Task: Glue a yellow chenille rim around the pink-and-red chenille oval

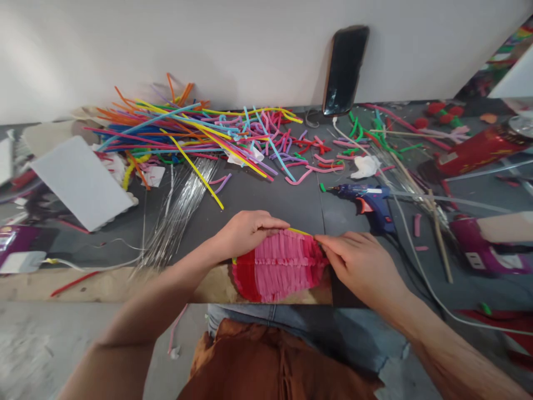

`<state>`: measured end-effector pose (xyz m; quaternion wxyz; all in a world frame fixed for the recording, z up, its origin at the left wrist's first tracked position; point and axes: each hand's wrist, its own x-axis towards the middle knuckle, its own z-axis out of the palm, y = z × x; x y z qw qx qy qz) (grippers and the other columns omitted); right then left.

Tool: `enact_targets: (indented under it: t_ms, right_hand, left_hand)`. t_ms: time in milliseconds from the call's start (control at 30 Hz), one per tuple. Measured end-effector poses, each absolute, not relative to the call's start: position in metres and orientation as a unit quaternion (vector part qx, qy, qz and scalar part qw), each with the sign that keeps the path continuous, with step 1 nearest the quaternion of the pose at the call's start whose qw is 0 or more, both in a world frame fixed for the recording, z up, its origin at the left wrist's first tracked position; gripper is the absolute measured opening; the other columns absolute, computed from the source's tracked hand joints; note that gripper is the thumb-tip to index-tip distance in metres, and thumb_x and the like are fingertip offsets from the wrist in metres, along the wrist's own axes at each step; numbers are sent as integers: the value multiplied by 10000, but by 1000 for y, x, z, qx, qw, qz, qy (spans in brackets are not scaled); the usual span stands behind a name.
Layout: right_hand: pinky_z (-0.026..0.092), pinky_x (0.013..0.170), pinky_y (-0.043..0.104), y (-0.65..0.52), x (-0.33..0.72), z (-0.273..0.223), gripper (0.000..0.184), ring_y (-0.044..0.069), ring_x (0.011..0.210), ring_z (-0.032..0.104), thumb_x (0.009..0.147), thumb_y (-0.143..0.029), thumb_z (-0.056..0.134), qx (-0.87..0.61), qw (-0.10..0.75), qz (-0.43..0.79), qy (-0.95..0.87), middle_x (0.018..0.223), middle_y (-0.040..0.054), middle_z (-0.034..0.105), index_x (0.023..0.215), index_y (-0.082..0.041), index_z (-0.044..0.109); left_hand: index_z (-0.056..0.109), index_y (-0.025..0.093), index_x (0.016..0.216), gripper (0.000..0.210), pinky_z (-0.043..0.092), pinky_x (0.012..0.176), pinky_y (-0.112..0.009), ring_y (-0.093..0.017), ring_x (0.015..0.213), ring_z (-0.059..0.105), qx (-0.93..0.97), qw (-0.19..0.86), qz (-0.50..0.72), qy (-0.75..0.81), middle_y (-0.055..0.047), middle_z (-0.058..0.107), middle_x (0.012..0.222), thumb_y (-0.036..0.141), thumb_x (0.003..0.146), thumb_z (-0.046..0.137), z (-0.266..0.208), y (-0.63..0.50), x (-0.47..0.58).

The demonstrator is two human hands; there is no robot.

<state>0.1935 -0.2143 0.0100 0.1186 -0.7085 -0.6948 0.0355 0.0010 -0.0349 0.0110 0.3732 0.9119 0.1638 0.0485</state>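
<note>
A pink and red fuzzy panel, made of pipe-cleaner lengths laid side by side with a ridge across the middle, lies at the table's front edge. Along its far edge runs a yellow pipe cleaner. My left hand rests over the panel's far left edge, its fingers closed together on the yellow strip and the edge. With thumb and forefinger, my right hand pinches the yellow strip's right end at the panel's corner. The fingers cover parts of the yellow strip.
Beyond my hands lies a heap of coloured pipe cleaners. A blue glue gun sits to the right, near a white cable and a red can. Thin wires lie left. A phone leans on the wall.
</note>
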Motion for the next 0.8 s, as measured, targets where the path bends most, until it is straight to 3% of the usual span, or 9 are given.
enact_targets:
  t_ms: [200,400,533,600,733,800]
  right_hand:
    - [467,767,307,-220,190,3,273,182,755,599,924,-142,438,-686,149,35,-711,866,35,745,1029,-176,688]
    - [471,709,321,-216,188,-1,273,193,709,575,872,-49,436,-650,184,-23,-737,774,70,686,910,-114,698]
    - [487,718,335,-219,188,-4,250,209,734,572,843,-59,485,-663,165,7,-730,818,87,672,978,-89,694]
    - [489,708,335,-220,189,-4,265,209,729,567,838,-54,482,-664,158,17,-731,829,91,668,998,-85,690]
    - [485,684,323,-218,191,-3,287,200,723,567,844,-29,429,-645,172,-10,-745,816,104,662,969,-62,686]
    - [486,676,323,-216,192,-3,306,200,723,569,840,-13,403,-629,166,-27,-759,804,108,660,955,-51,684]
  left_hand:
    - [705,212,1069,343,465,812,-320,-155,835,571,955,255,108,109,-44,683,870,102,887,436,-2,-42,2]
    - [715,247,1018,309,493,833,-366,-191,953,542,975,139,130,117,-75,602,1014,117,888,467,-4,-44,1]
    - [646,182,1138,307,421,1007,-473,-247,1167,483,987,17,136,82,-100,590,1195,114,921,441,8,-66,-2]
    - [599,136,1194,314,350,1097,-460,-239,1247,444,995,8,86,49,-94,571,1277,119,936,421,14,-82,-5]
    - [478,90,1337,545,318,1115,-498,-324,1332,362,997,29,17,70,-127,490,1392,464,944,421,11,-106,-11]
    - [450,106,1365,625,294,1126,-506,-322,1344,348,995,44,8,93,-118,468,1417,547,926,394,5,-110,-13]
